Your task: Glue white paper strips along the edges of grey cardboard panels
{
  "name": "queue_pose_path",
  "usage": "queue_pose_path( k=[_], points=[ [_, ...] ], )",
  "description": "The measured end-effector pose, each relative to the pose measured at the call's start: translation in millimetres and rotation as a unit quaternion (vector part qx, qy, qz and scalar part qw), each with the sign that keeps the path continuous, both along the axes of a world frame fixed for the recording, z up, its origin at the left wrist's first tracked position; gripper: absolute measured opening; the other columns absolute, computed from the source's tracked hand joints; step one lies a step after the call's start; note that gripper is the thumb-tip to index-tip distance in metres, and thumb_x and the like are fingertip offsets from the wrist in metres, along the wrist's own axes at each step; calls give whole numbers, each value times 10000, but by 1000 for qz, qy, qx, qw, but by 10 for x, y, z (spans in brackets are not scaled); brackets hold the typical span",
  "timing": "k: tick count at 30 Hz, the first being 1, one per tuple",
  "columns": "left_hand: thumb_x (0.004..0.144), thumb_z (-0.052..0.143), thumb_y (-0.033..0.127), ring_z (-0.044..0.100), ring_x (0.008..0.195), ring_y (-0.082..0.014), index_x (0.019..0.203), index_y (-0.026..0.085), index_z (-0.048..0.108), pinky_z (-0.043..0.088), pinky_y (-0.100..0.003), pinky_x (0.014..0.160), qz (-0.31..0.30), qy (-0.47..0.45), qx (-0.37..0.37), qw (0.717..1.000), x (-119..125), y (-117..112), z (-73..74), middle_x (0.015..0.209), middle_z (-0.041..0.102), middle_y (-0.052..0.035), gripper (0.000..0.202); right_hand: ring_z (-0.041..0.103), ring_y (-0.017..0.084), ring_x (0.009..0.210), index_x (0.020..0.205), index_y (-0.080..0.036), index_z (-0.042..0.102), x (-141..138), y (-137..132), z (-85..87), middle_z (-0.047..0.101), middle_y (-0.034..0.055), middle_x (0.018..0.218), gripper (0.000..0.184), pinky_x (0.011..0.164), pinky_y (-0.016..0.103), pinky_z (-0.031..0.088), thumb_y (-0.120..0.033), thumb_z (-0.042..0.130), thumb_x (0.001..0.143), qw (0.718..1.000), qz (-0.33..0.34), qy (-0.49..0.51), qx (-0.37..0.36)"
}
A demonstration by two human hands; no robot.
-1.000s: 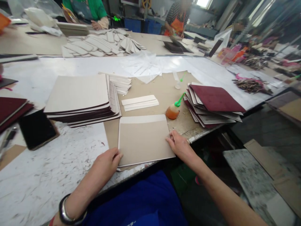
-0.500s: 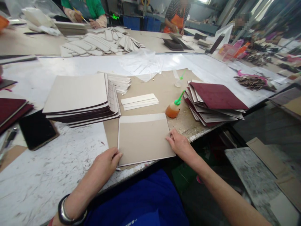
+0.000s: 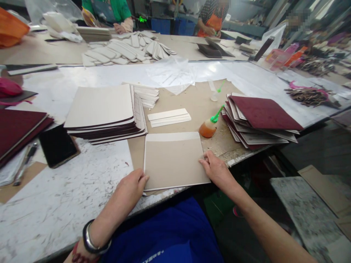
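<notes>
A beige rectangular panel (image 3: 175,160) with a paler strip along its far edge lies flat at the table's front edge. My left hand (image 3: 134,184) pinches its near left side between thumb and curled fingers. On the opposite side, my right hand (image 3: 215,166) grips the panel's right edge the same way. Just beyond the panel lie several cream strips (image 3: 169,117). An orange glue bottle (image 3: 207,128) with a green nozzle stands near its far right corner. The panel's underside is hidden.
Left of the panel is a stack of pale boards with dark edges (image 3: 101,106); a maroon panel stack (image 3: 268,113) is at right. A phone (image 3: 58,146), pens (image 3: 26,164) and maroon panels (image 3: 20,131) lie left. Two people work across the table, near loose pale pieces (image 3: 123,49).
The whole view has shifted, so the table and things appear farther right. Both hands keep their hold on the panel, which stays in place on the table.
</notes>
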State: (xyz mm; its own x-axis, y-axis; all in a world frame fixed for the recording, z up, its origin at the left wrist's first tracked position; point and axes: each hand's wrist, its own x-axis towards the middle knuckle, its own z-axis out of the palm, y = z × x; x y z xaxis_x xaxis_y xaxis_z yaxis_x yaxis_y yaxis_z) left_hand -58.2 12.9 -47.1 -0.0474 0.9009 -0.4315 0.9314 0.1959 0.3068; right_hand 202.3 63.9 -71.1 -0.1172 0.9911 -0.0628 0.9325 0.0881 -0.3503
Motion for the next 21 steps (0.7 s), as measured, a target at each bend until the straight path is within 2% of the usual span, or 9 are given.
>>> queue_pose_path(
  k=[12, 21],
  points=[
    [863, 367, 231, 553, 745, -185, 716, 198, 452, 363, -260, 669, 1, 8, -7, 1000, 5, 3, -23, 749, 575, -44, 172, 555, 178, 644, 834, -189, 446, 0, 7, -27, 542, 5, 678, 57, 599, 248, 373, -176, 501, 826, 1000, -4, -13, 1],
    [834, 432, 209, 545, 690, -171, 636, 202, 434, 347, -241, 634, 38, -38, 21, 998, -12, -15, -19, 677, 564, -23, 198, 553, 177, 615, 828, -196, 449, 10, 11, -54, 543, 3, 671, 54, 564, 250, 359, -184, 500, 817, 1000, 2, -7, 11]
  ],
)
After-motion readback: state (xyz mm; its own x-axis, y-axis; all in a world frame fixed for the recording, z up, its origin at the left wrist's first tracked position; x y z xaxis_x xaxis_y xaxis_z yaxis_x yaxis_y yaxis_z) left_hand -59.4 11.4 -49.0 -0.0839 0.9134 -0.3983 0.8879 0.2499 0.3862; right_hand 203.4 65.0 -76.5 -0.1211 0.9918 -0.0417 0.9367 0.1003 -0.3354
